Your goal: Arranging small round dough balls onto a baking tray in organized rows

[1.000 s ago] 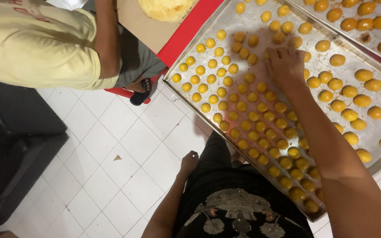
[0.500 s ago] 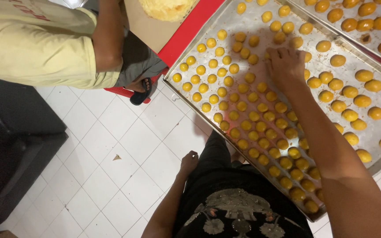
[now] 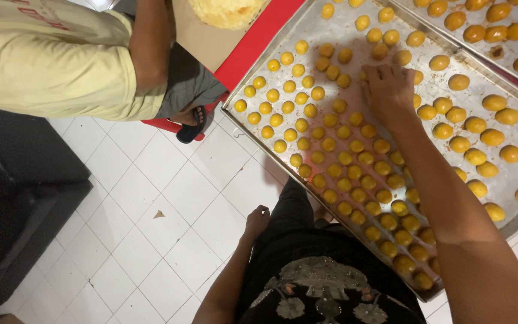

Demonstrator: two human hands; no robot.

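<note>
Yellow dough balls (image 3: 337,144) on our metal tray (image 3: 511,180) look soft, light, easily dented. Our right hand (image 3: 388,90) rests among them mid-tray, fingers (image 3: 374,77) curled down; whether they pinch 1 we cannot tell, and each wants a gentle side pinch. Our left hand (image 3: 258,219) hangs loosely curled below the tray, holding nothing.

white tiled floor (image 3: 151,198), black sandal (image 3: 190,127)

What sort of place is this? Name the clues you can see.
Probably a home or small bakery workspace: metal trays of small dough balls sit low beside a white tiled floor, and the right hand rests among them.
</note>
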